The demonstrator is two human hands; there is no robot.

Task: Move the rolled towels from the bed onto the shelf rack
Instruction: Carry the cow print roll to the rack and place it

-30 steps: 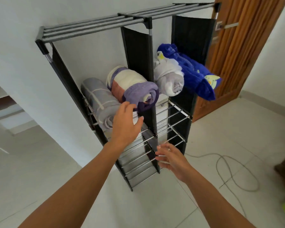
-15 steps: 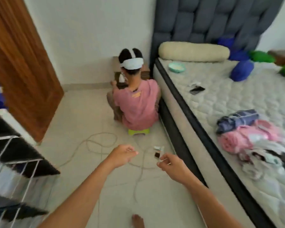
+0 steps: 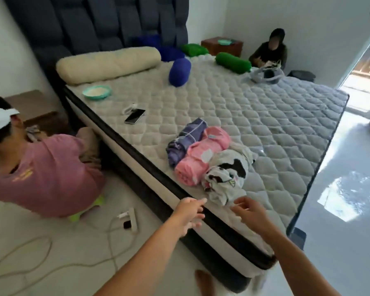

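Note:
Three rolled towels lie side by side near the front edge of the bed (image 3: 276, 129): a purple striped one (image 3: 185, 139), a pink one (image 3: 199, 157) and a white one with black patches (image 3: 226, 176). My left hand (image 3: 189, 212) reaches over the mattress edge with fingers spread, just left of the white towel's near end. My right hand (image 3: 247, 212) is open too, its fingertips close to that towel's lower corner; I cannot tell if they touch it. Both hands hold nothing. The shelf rack is out of view.
A person in a pink shirt (image 3: 43, 174) crouches on the floor at the left. A power strip (image 3: 129, 220) and cables lie on the tiles beside the bed. A phone (image 3: 135, 116), a bowl (image 3: 97, 92) and bolsters rest on the mattress. Another person (image 3: 269, 50) sits at the far corner.
The view has swung from the shelf rack round to the bed. Both empty hands have gone from the rack to the front edge of the mattress, close to the white towel.

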